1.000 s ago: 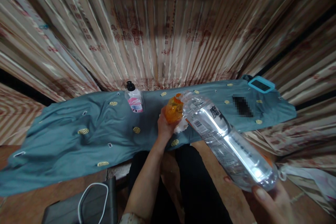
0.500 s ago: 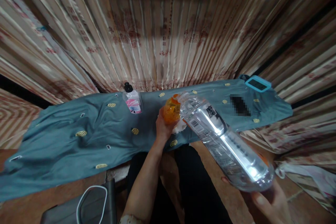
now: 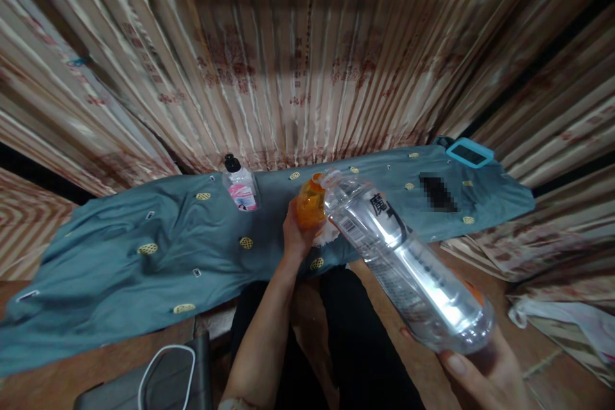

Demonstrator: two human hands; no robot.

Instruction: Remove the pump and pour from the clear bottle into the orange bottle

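My left hand (image 3: 296,238) is wrapped around an orange see-through bottle (image 3: 310,205), which stands over the cloth with its mouth up. My right hand (image 3: 480,365) grips the bottom end of a large clear plastic bottle (image 3: 408,256) with a silvery label. That bottle is tilted, its neck down to the left at the mouth of the orange bottle. Whether the two mouths touch I cannot tell, nor can I make out liquid in the clear bottle. A crumpled white thing (image 3: 327,235), perhaps tissue, lies partly hidden behind the bottles.
A clear pump-top bottle with a pink label (image 3: 243,195) stands left on the blue-green cloth (image 3: 120,282). A blue-framed device (image 3: 469,152) and a dark pixelated patch sit right. Behind hangs a patterned curtain (image 3: 298,64). A white cable (image 3: 166,365) lies on a dark case (image 3: 129,384).
The clear bottle and my right hand have shifted slightly left. My left hand keeps its hold on the orange bottle, and the whole view has moved a little.
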